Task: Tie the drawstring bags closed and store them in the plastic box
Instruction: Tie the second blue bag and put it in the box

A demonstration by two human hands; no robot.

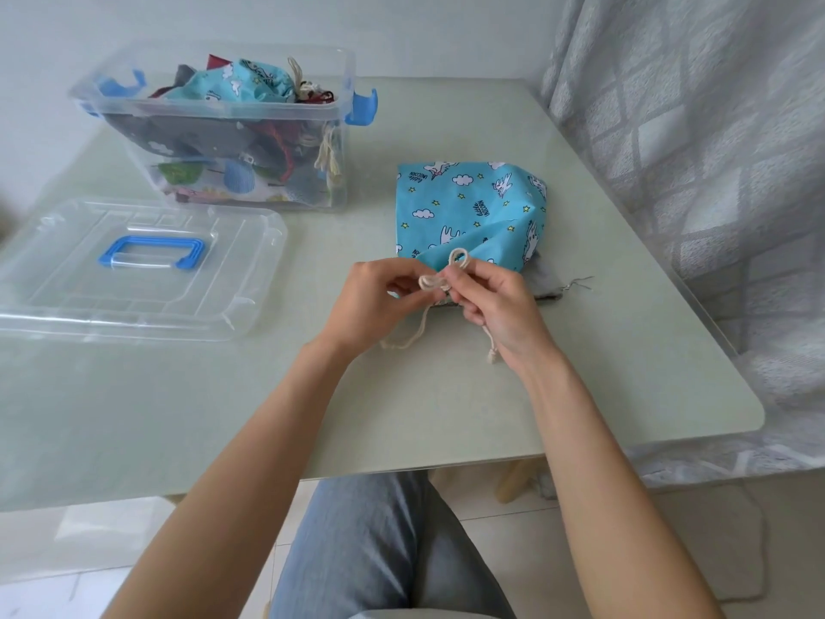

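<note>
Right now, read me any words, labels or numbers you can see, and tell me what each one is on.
"UNICORN": printed several times on the blue bag on the table, upside down or sideways from here.
Small script beside each "UNICORN": too small to read.
Bags in the plastic box: no readable text.

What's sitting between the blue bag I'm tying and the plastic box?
Nothing: in the head view, only bare table lies between the blue bag and the plastic box. The lid lies off to the left, outside that stretch.
</note>
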